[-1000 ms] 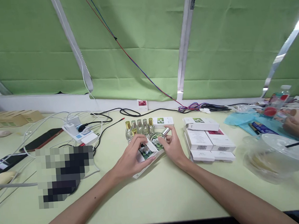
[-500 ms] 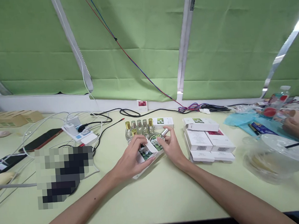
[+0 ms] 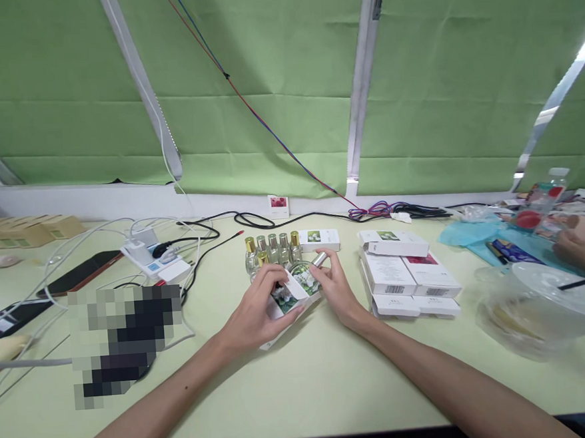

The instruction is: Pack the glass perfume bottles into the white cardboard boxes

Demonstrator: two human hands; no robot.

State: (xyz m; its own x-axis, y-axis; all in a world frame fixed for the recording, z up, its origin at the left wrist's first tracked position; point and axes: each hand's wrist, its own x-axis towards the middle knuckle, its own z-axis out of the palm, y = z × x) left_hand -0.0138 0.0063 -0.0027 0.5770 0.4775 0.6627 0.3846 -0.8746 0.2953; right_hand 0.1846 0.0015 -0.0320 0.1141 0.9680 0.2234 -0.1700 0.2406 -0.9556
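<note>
My left hand (image 3: 253, 313) is closed round a white carton (image 3: 284, 301) with a green-and-white flower picture, tilted over the table. A round clear perfume bottle (image 3: 303, 269) with a silver cap lies at the carton's far right end, flowers showing through its glass. The fingers of my right hand (image 3: 340, 290) grip this bottle near its cap. Whether part of the bottle is inside the carton I cannot tell. Just behind my left hand stand several small glass bottles (image 3: 273, 248) with gold and silver caps. Another flower-printed carton (image 3: 330, 238) lies behind the perfume bottle.
Stacked white cartons (image 3: 389, 273) stand to the right, near a lidded clear plastic bowl (image 3: 538, 288). Further right is another person's hand (image 3: 582, 249). On the left lie a power strip (image 3: 168, 268) with tangled cables and a dark phone (image 3: 83, 270). A small carton (image 3: 278, 206) leans at the back.
My right thumb and fingers have shifted slightly along the bottle towards its cap. The carton and my left hand look still.
</note>
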